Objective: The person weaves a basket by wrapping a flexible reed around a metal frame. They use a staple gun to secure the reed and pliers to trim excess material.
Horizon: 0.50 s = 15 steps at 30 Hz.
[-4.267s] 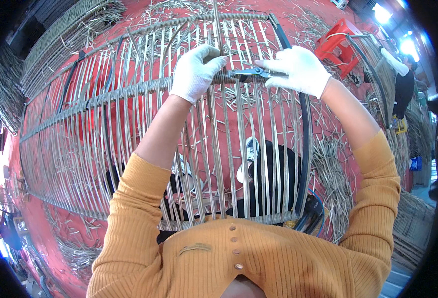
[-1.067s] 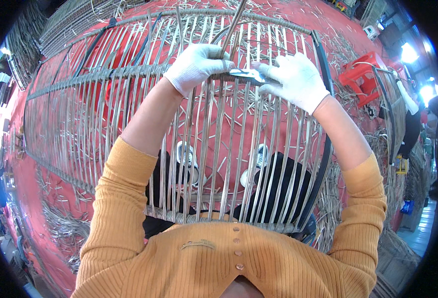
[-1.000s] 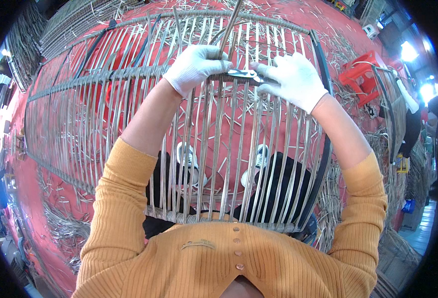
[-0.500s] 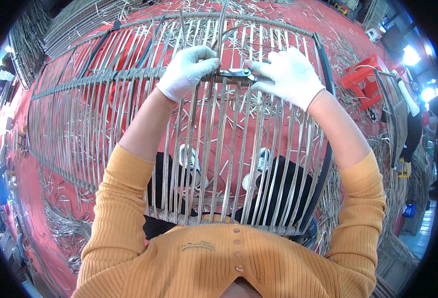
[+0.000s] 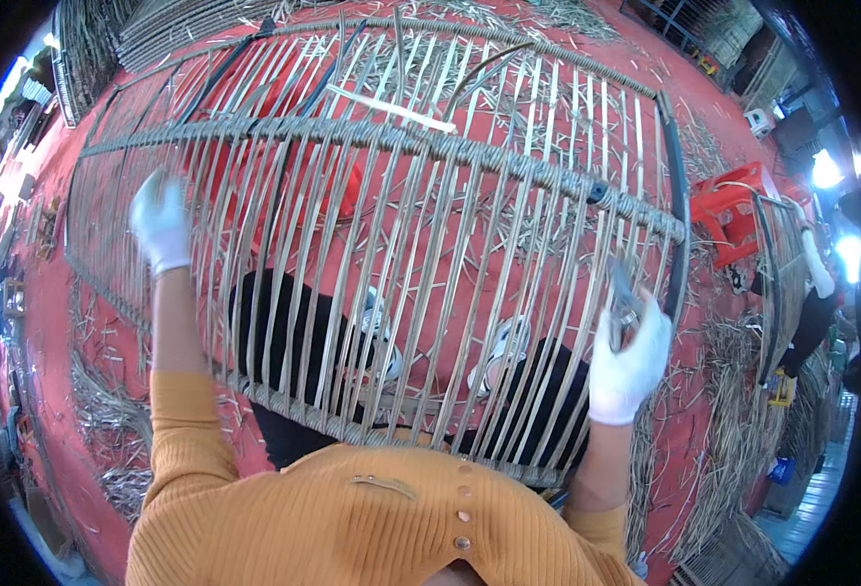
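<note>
A large panel frame, with woven strips (image 5: 412, 283) strung across a dark metal edge, lies over my lap. A thick wrapped bar (image 5: 372, 134) crosses its middle. Near the panel's right end, my right hand (image 5: 633, 366), in a white glove, grips pruning shears (image 5: 624, 291) with grey jaws pointing away from me. My left hand (image 5: 162, 220), also gloved, is at the panel's left part, over the strips; motion smears its fingers. One pale loose strip (image 5: 391, 107) lies across the panel just beyond the bar. Several dark strip ends (image 5: 484, 73) stick up at the far side.
Cut scraps litter the red floor (image 5: 699, 391). A red plastic stool (image 5: 733, 210) stands to the right, with another red thing (image 5: 254, 88) under the panel. Bundles of dried strips (image 5: 723, 449) lie at right, and stacked panels (image 5: 186, 29) stand far left.
My hands have left the middle bar: the left went out to the left, the right came nearer and rightward with the shears. The panel has tilted, its right side now nearer me.
</note>
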Each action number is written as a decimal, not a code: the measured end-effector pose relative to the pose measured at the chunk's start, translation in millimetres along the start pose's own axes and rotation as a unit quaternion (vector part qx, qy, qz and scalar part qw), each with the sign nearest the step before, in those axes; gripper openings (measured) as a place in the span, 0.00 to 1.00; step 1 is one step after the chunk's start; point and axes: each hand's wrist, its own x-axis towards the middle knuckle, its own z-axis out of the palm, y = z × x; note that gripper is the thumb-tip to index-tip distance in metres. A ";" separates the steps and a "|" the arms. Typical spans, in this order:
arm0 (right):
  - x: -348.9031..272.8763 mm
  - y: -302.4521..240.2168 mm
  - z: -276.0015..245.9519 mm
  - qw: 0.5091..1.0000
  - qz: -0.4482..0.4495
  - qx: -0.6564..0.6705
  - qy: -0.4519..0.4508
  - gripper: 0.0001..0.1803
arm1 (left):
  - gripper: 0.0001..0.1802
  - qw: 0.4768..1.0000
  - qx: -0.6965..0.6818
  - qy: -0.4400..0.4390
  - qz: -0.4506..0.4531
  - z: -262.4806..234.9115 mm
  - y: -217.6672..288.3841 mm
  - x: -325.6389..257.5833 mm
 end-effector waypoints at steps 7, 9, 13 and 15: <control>-40.3 30.0 15.4 0.972 0.119 0.118 0.166 0.23 | 0.36 0.788 -0.214 0.077 -0.572 -123.5 -289.8 -87.8; -33.5 40.3 -1.6 0.807 0.274 0.490 0.184 0.16 | 0.28 0.791 -0.320 0.091 -0.513 -128.4 -311.7 -96.7; -34.6 82.7 -39.2 0.799 0.302 0.363 0.372 0.10 | 0.22 0.802 -0.351 0.093 -0.475 -139.5 -284.4 -67.8; -43.6 107.9 -39.7 0.929 0.276 0.078 0.234 0.16 | 0.21 0.786 -0.410 0.094 -0.452 -149.1 -253.4 -55.2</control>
